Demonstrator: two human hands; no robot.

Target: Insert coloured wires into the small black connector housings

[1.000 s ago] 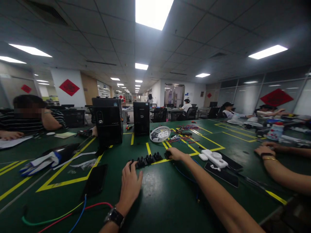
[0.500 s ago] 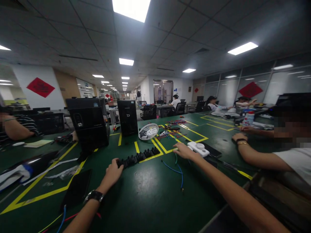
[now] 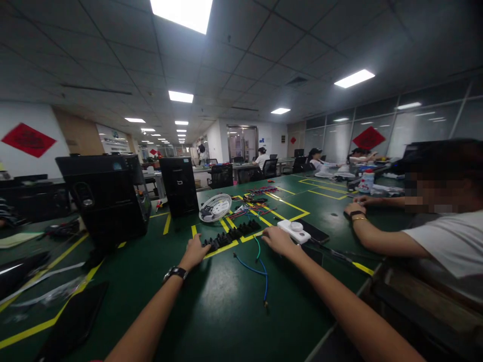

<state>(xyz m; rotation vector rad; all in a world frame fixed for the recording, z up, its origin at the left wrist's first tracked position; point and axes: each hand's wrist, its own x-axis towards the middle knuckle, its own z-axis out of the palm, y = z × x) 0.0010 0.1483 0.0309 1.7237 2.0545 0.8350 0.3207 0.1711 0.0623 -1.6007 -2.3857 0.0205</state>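
Note:
My left hand point(image 3: 195, 251), a watch on its wrist, rests on the green table point(image 3: 226, 311) with its fingers curled on the left end of a black terminal strip point(image 3: 232, 235) that lies along a yellow line. My right hand point(image 3: 278, 240) lies palm down with fingers stretched out, just in front of a white device point(image 3: 293, 231). Its fingertips are close to the top end of a green wire point(image 3: 257, 247). A blue wire point(image 3: 260, 274) trails toward me between my arms.
Two black computer cases point(image 3: 103, 198) point(image 3: 179, 185) stand at the left and middle. A small white fan point(image 3: 215, 207) and loose coloured wires point(image 3: 256, 201) lie beyond the strip. A person in a white shirt point(image 3: 445, 246) sits at my right, forearm point(image 3: 381, 241) on the table. A black phone point(image 3: 73, 322) lies near left.
The view has swung to the right. My right hand left the strip's right end and moved right to beside the white device. My left hand stayed at the strip's left end.

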